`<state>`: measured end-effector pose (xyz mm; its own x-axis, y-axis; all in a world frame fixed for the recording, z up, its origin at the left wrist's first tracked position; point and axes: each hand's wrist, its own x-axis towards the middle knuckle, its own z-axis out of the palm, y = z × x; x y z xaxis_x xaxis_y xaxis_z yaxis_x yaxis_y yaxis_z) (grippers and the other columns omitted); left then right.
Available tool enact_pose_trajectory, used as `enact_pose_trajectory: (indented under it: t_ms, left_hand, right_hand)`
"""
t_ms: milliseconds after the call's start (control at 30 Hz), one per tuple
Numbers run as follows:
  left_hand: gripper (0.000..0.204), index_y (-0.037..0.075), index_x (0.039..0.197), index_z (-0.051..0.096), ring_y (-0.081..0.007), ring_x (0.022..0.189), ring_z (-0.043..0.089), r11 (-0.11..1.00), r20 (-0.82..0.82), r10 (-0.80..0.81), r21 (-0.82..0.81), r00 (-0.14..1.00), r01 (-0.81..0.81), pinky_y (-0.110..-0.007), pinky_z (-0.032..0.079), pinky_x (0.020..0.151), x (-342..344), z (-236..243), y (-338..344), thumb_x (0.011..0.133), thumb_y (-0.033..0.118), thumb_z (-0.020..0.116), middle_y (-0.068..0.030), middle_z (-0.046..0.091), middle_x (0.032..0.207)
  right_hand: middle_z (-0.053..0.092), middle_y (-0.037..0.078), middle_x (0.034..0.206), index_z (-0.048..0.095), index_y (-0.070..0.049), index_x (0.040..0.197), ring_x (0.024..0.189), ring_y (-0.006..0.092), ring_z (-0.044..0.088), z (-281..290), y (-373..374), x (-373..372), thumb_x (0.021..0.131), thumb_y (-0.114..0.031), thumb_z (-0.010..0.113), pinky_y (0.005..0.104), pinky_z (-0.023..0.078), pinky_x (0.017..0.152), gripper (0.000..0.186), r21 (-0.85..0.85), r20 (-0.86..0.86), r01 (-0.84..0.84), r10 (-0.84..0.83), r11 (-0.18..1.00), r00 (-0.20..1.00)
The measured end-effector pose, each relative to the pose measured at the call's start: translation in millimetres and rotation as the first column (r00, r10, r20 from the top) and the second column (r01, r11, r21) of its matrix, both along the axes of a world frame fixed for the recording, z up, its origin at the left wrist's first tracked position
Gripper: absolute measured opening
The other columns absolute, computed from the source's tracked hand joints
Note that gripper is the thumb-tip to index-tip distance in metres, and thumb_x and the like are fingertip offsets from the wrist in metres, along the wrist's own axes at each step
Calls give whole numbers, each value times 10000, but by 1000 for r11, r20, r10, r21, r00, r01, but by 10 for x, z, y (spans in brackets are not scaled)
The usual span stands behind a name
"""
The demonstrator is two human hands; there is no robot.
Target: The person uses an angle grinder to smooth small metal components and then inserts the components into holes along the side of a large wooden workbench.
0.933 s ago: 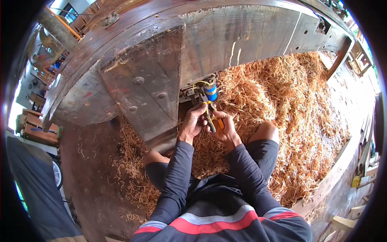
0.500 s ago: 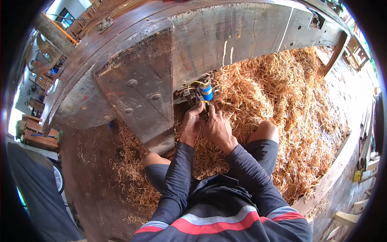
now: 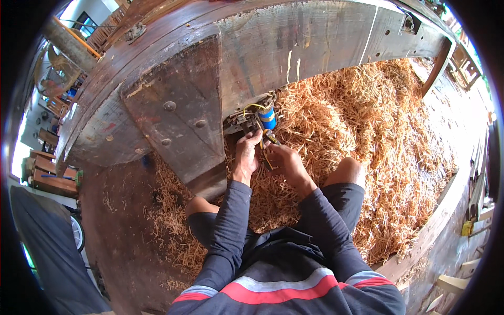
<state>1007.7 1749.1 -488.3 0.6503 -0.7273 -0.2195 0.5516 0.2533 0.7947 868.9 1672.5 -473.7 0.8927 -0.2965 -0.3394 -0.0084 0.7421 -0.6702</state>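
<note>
My right hand [image 3: 287, 161] is closed around pliers [image 3: 271, 137] with yellow and black handles. One handle points down between my two hands. Just left of it, my left hand [image 3: 247, 155] is closed, thumb and fingers pressed together; whatever it pinches is too small to make out. Right above my fingertips sits a blue cylinder [image 3: 268, 118] with a tan band, mounted under the edge of a big wooden-faced machine or bench. A yellow wire [image 3: 254, 106] loops from the cylinder's top toward a dark, dusty mechanism [image 3: 240, 124] on its left.
A heavy plate with round bolts [image 3: 176, 110] slopes down left of my hands. Above runs a long worn beam [image 3: 315, 39]. Wood shavings [image 3: 388, 157] heap up to the right, bordered by a plank [image 3: 425, 236]. My bent knees flank my forearms. Dark cloth [image 3: 44, 241] hangs far left.
My right hand has drawn down and to the right, away from my left, and the pliers show more between them. My left hand has shifted slightly left. The view has moved a little.
</note>
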Motion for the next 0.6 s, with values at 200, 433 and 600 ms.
enact_pose_trajectory:
  t_ms: [200,433,600]
  left_hand:
    - [158,43,1107,693,-137,939,621,998,-29,58,-15,998,-59,-296,487,854,-94,-41,-112,976,117,642,-22,691,1027]
    - [303,9,1191,699,-87,938,576,992,117,49,113,992,-62,-283,438,874,-80,-27,10,966,211,687,0,697,1063]
    - [243,71,1078,719,-59,806,522,980,171,-11,195,985,-23,-232,405,740,-91,135,169,979,289,677,42,647,926]
  right_hand:
    - [558,293,1155,344,132,1427,1120,459,548,188,201,-33,848,-219,667,512,466,969,751,-932,-239,-327,-410,-157,880]
    - [558,310,1117,437,92,1285,966,463,618,0,177,144,845,-245,638,510,522,796,589,-942,-323,-331,-394,50,860]
    - [528,21,889,542,0,1208,720,152,494,-227,-47,200,808,-178,630,293,424,576,446,31,-77,-140,142,990,987]
